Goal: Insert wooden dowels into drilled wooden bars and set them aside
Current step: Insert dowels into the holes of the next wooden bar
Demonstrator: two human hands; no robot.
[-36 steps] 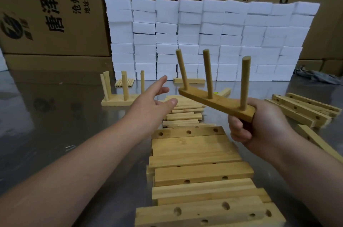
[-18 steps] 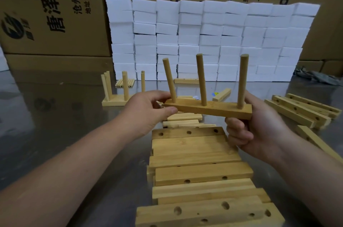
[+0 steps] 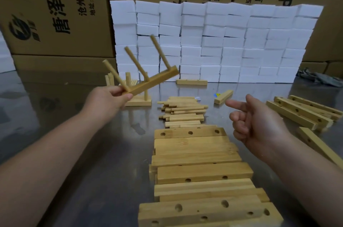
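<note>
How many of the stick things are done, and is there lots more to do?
At least one finished bar stands with its dowels up at the far left. The left hand holds another bar with three dowels in the air, tilted, not yet set down; the right hand holds nothing. Lots is left: a pile of loose dowels and many empty drilled bars in front.
</note>
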